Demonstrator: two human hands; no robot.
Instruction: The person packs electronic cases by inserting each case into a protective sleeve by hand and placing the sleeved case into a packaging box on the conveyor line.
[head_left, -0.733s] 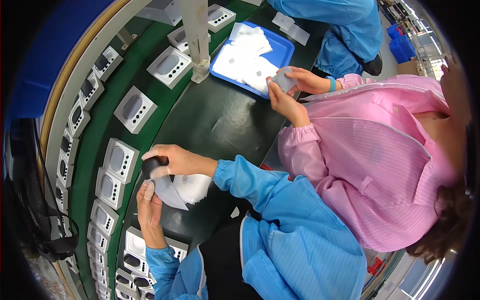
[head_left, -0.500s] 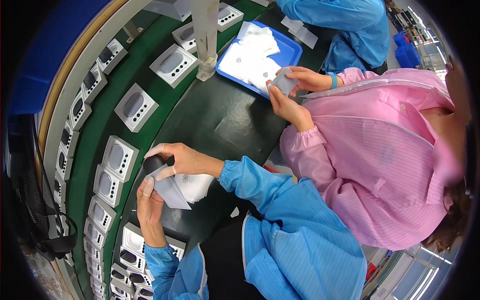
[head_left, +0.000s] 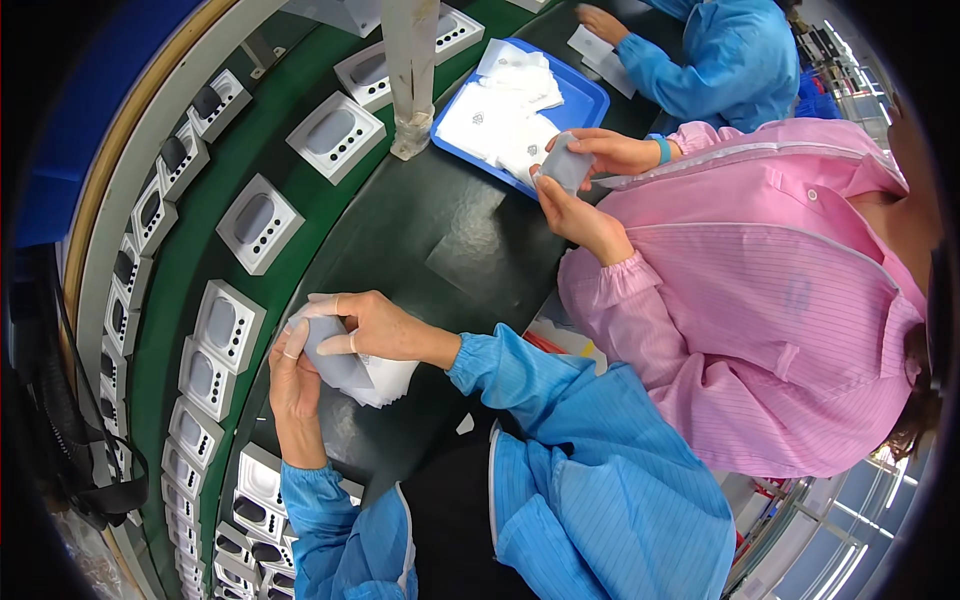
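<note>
Between my two hands is a dark rounded device, now seen only as a grey shape under a thin translucent sheet [head_left: 343, 368] that lies over it. My left hand [head_left: 293, 385] grips its left side, thumb and fingers closed on the wrapped device. From the right, my right hand [head_left: 385, 328] pinches the sheet against it with covered fingertips. Just beneath, on the dark work surface, lies a fanned stack of white printed sheets [head_left: 393, 380]. White trays with dark cutouts, such as this box tray [head_left: 262, 475], crowd near my left forearm.
A green conveyor belt [head_left: 290, 195] curves along the left, bearing several white box trays [head_left: 260, 222]. A white post [head_left: 410, 80] rises beside it. At the far side sits a blue tray [head_left: 590, 105] of white sheets. A co-worker in pink [head_left: 740, 300] holds a grey wrapped piece at right; another wears blue.
The sheet has been folded over the dark device, which showed bare at its top before. Trays on the belt have shifted slightly toward the lower left. The far co-worker's hand has come into view.
</note>
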